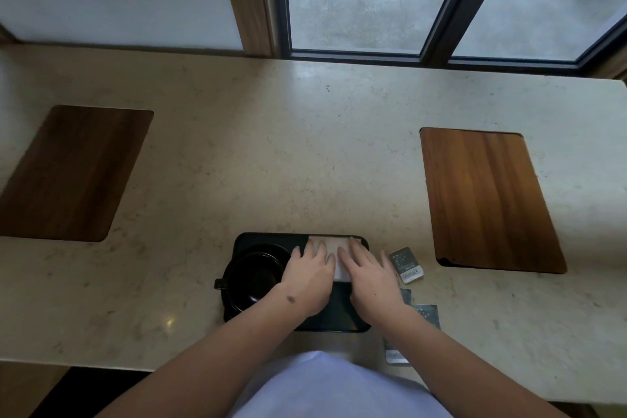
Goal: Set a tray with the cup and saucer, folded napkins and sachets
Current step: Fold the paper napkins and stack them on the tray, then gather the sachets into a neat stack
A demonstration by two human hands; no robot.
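- You have a pale stone bench (305,146) across the frame.
- Two dark wooden panels lie in it, one at left (71,173), one at right (488,197).
- Upper right, you see a dark-framed window (441,3).

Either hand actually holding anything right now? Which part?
Nothing held. Left hand and right hand lie flat with straight fingers on the folded napkin on the tray, pressing, no grip.

Glossy black tray (342,319), polished stone counter (271,153), matt wood inlays (488,197).
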